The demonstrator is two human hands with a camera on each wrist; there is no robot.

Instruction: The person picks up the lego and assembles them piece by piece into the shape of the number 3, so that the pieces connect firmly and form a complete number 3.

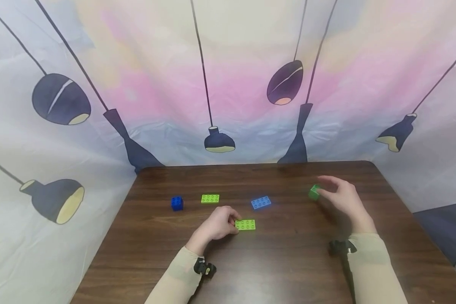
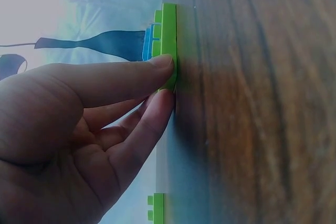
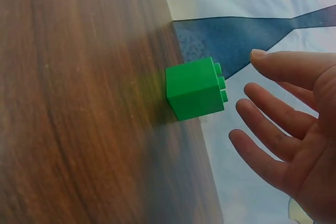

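Observation:
My left hand pinches the left end of a flat lime-green toy brick between thumb and fingers. In the left wrist view that lime brick stands low at the wooden surface, studs facing away from it. My right hand is held over the right side of the table, thumb and fingers spread. Just left of it sits a green cube-shaped brick. A gap shows between the fingertips and the green brick in the right wrist view; nothing is in that hand.
On the dark wooden table lie a flat blue brick, a second flat lime brick and a dark blue cube brick. A cloth printed with lamps hangs behind the table's far edge.

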